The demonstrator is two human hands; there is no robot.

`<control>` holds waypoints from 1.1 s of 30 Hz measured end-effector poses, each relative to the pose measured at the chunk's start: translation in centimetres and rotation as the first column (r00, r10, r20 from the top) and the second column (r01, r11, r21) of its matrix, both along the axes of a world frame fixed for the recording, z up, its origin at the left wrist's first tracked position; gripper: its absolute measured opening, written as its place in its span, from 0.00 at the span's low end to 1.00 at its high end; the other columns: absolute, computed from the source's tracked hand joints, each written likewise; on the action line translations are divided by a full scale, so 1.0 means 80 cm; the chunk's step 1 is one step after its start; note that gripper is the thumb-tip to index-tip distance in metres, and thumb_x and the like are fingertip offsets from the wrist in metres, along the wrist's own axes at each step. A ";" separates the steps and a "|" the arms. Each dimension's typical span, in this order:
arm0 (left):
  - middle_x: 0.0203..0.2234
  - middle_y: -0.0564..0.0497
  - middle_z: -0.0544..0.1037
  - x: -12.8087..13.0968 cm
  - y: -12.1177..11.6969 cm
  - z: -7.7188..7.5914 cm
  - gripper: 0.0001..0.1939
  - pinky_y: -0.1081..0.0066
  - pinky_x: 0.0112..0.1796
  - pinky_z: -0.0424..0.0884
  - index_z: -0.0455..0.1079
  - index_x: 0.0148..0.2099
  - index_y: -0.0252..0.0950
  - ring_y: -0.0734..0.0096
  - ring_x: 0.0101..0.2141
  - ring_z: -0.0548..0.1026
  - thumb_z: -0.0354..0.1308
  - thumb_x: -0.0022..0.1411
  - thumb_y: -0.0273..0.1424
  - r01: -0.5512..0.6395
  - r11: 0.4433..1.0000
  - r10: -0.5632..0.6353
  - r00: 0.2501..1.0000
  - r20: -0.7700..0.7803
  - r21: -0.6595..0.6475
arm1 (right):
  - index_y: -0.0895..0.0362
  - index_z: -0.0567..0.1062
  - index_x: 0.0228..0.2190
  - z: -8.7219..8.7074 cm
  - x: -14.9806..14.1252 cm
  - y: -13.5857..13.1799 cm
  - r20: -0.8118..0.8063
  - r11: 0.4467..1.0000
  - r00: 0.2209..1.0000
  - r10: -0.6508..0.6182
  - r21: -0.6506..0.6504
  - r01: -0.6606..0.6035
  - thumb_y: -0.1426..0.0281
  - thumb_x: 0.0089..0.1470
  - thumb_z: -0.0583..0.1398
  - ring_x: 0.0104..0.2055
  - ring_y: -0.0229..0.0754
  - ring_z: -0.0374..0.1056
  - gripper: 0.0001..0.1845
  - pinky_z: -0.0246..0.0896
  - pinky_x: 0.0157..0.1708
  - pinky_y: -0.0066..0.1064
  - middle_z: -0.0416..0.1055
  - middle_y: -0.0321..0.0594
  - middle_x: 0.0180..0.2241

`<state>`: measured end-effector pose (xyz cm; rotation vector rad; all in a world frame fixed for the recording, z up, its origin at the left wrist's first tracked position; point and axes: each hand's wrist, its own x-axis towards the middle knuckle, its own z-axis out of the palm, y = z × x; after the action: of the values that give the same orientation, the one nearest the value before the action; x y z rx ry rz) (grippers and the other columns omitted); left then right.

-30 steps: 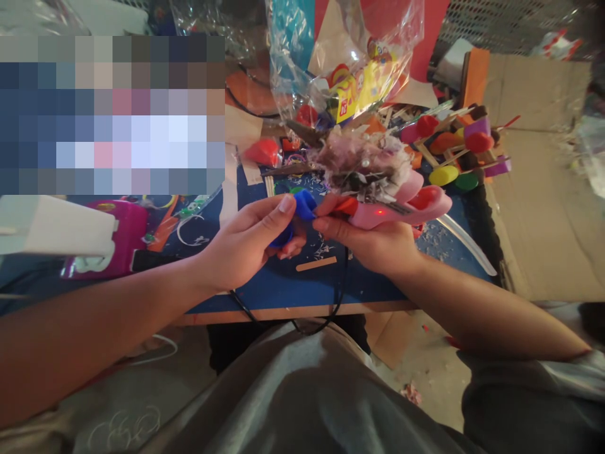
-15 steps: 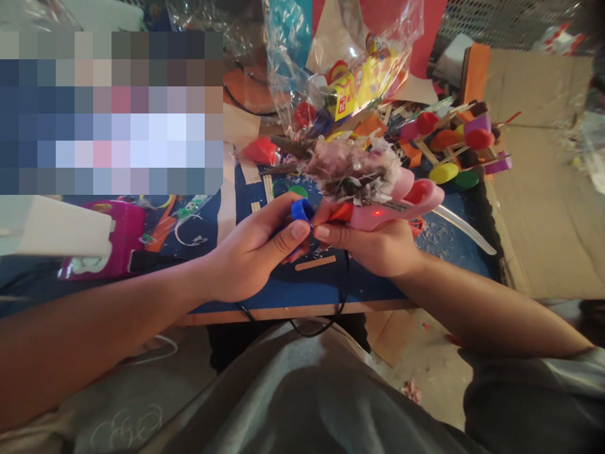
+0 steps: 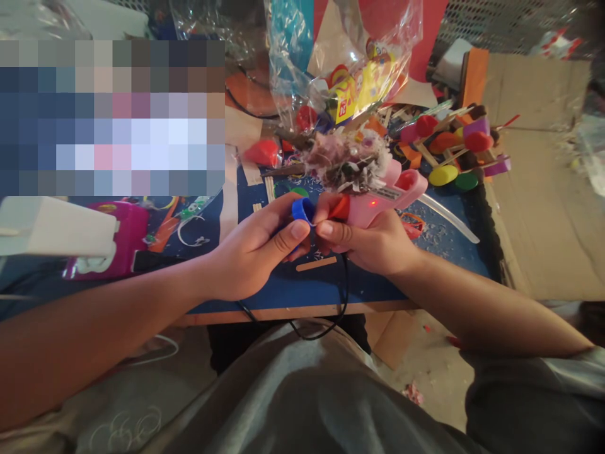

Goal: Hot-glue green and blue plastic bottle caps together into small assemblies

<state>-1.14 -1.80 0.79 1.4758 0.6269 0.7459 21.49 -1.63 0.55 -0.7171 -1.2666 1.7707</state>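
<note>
My left hand (image 3: 258,249) pinches a small blue bottle cap (image 3: 302,210) between thumb and fingers. My right hand (image 3: 373,243) grips a pink hot glue gun (image 3: 390,192) with a red light lit on its side; its orange nozzle end touches the blue cap. The two hands meet over the blue board (image 3: 283,290). The gun's black cord (image 3: 331,318) hangs down over the board's front edge toward my lap. A shaggy pinkish clump of shredded material (image 3: 347,157) sits just behind the gun.
A craft piece of coloured caps on wooden sticks (image 3: 454,148) stands at the right. A clear plastic bag of supplies (image 3: 340,69) rises behind. A pink box (image 3: 113,236) and a white box (image 3: 51,224) lie at the left. A loose wooden stick (image 3: 316,264) lies on the board.
The glue gun has tilted and drawn in toward me, its rear end swinging left. My left thumb has slid down over the blue cap, holding it against the nozzle.
</note>
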 end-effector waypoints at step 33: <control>0.30 0.54 0.72 0.004 -0.001 0.000 0.29 0.69 0.30 0.65 0.71 0.48 0.38 0.73 0.29 0.67 0.64 0.81 0.61 0.030 0.989 -0.016 0.995 0.096 -0.142 | 0.52 0.85 0.37 -0.013 0.004 -0.005 0.131 0.995 0.987 -0.094 0.028 0.091 0.44 0.57 0.83 0.31 0.41 0.74 0.27 0.73 0.32 0.35 0.76 0.32 0.28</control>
<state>-0.79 -1.91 0.83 1.3064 0.5785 0.7331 21.78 -2.06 -0.50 -0.8787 -1.3161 1.6551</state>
